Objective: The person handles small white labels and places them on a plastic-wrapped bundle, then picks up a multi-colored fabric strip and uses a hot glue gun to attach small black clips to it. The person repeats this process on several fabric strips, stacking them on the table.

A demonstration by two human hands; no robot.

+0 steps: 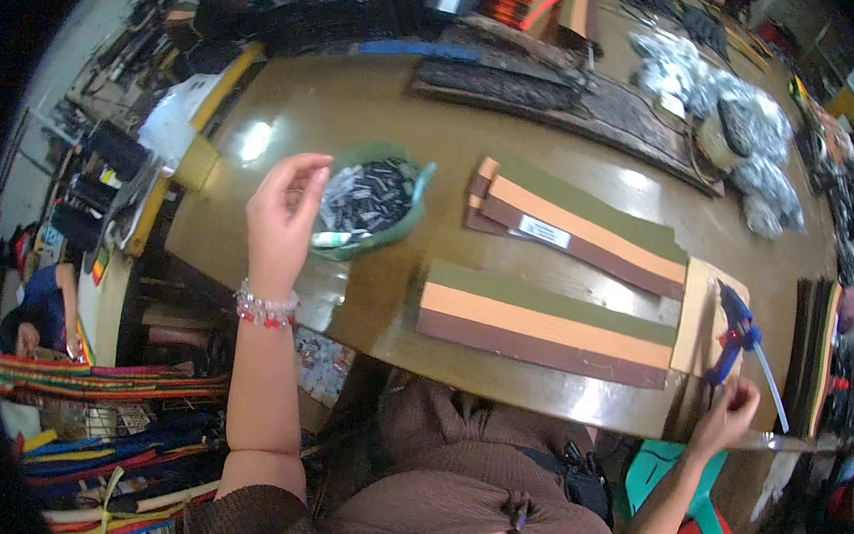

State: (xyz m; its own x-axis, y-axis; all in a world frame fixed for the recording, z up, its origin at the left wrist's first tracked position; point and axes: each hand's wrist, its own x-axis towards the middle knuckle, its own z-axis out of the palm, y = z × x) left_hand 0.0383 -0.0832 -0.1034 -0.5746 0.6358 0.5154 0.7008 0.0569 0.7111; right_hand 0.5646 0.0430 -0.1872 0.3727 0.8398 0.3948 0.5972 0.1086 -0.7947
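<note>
On the brown table, two stacks of felt strips lie right of the green bowl. The left hand is raised at the bowl's left rim, fingers loosely curled, nothing gripped. Far right of the bowl, the right hand is pinched together beneath the blue glue gun.
</note>
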